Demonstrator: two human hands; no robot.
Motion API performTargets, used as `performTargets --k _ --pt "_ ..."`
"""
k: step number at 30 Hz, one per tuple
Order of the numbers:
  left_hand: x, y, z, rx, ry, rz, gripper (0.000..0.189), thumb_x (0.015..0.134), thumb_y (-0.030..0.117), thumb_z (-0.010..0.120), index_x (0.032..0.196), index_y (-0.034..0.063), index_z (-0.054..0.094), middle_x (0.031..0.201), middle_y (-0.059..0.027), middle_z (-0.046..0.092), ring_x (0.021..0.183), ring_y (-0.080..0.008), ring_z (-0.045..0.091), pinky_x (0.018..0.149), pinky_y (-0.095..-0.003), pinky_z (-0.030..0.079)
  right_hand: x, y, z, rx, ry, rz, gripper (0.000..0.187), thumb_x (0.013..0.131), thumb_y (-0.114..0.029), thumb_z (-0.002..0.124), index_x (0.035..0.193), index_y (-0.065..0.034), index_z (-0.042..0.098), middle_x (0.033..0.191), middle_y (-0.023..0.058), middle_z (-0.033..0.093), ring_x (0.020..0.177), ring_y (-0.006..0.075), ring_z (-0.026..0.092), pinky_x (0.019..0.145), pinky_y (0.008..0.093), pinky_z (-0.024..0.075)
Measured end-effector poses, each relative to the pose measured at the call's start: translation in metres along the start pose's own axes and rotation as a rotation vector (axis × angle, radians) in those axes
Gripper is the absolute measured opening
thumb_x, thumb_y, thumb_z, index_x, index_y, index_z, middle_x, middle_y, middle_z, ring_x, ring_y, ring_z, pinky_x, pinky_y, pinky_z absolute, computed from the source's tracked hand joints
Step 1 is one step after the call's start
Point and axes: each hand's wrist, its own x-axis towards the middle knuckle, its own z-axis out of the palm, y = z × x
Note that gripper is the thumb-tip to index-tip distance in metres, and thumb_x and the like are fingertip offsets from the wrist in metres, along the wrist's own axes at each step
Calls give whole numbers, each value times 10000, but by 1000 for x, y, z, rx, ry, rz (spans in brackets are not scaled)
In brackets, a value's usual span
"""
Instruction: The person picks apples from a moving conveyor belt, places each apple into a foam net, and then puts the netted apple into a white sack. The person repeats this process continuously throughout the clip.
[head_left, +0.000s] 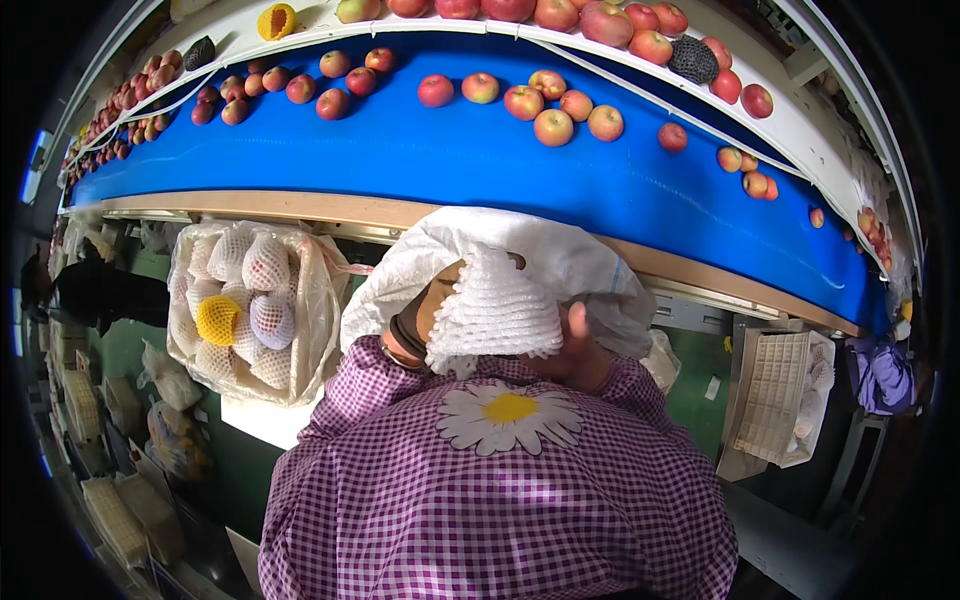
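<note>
A bunch of white foam fruit nets is held up before my chest. My left hand, with a dark band at the wrist, grips it from behind at its left side, and most of those fingers are hidden. Against the lower right of the nets is my right hand, thumb raised; the nets cover its other fingers, so I cannot tell whether it grips them. Just beyond both hands lies a white woven plastic sack, against the edge of the blue conveyor belt.
Loose apples lie along the belt and on the white ledge behind it. To my left stands a plastic-lined crate of netted fruit. Another crate is at the right. A person in dark clothing stands far left.
</note>
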Motion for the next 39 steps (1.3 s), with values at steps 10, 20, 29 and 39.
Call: performTargets --k 10,20,29,39 --pt "15 -19 17 -97 -106 -179 400 1018 202 550 1368 16 491 1409 -136 528 1232 -232 553 1033 -345 467 1 -24 -43 350 176 369 554 778 -142 828 1250 39 602 1223 140 658 1145 203 615 994 330 499" --pt "74 -32 22 -215 151 -358 340 984 218 627 1252 9 615 1273 -134 605 1112 -220 604 959 -327 485 17 -31 -93 451 102 579 531 895 -85 703 1385 5 522 1365 140 593 1236 217 558 1060 357 448" --pt "79 -16 18 -220 541 -527 400 986 236 616 1323 36 536 1014 -106 641 770 -166 611 677 -296 512 186 61 -280 -1368 551 341 594 842 -437 718 1237 -4 625 1189 251 648 1062 418 622 932 479 492" --pt "42 3 -5 -531 472 -191 357 1020 293 566 922 -17 713 1103 -197 636 943 -266 677 677 -297 598 188 21 -259 403 650 214 607 863 -357 706 1350 -41 530 1252 171 623 1128 324 639 986 388 521"
